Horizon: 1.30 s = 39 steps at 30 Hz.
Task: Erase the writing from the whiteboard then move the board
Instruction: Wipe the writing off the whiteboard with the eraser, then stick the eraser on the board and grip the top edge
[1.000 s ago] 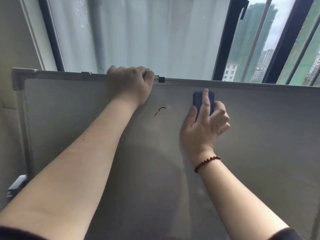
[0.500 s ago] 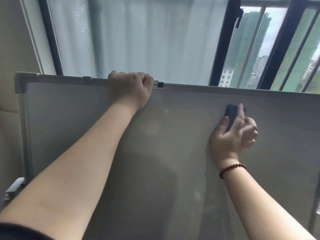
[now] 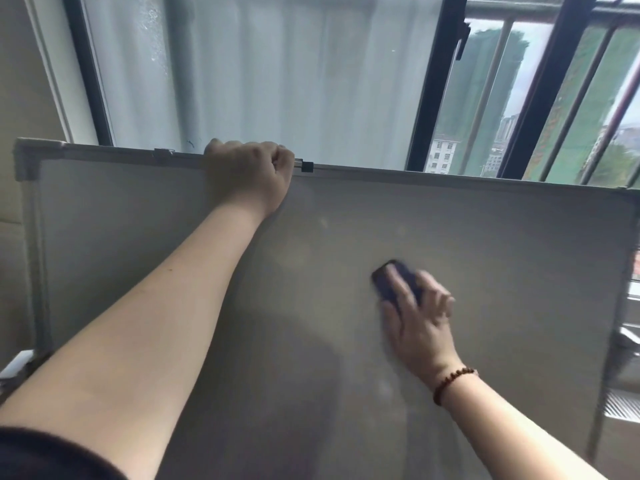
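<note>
Against a window [image 3: 277, 81], a whiteboard [image 3: 502, 254] stands upright, the left hand [image 3: 251, 176] curled tightly over its top edge while the right hand [image 3: 420, 327] presses a dark eraser [image 3: 389, 282] flat against its middle.

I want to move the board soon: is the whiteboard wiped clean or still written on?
Clean, where visible: the whiteboard shows no marks, though arms cover part. The right hand presses the eraser on it.

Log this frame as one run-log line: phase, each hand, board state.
phase: erasing | left hand: gripping whiteboard top edge | right hand: pressing eraser on board, blurred | board: no marks visible, upright at window
</note>
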Tool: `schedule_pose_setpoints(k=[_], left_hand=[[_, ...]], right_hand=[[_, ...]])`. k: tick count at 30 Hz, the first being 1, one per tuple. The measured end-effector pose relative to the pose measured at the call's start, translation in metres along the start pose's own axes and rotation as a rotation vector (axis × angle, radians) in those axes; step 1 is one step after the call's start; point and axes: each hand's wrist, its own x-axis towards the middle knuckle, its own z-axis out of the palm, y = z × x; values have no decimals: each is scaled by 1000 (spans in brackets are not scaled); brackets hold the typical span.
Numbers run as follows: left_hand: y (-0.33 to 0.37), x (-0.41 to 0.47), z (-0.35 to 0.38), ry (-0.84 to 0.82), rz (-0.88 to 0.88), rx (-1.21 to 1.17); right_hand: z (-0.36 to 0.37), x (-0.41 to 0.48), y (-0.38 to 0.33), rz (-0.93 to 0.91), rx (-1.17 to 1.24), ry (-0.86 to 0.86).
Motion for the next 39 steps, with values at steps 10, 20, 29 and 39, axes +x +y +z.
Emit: schedule_pose_setpoints(k=[10,20,29,39], left_hand=[[-1,-4,0,74,9,19],[-3,-1,-13,-40,24,-44],[-31,6,-57,-753,112,238],[-8,18,-32,-789,148,220]], right_hand=[[-27,42,8,548,164,188],[-57,75,36,404,117,-29],[-70,190,56,233,24,-740],[-78,193,81,210,-47,-778]])
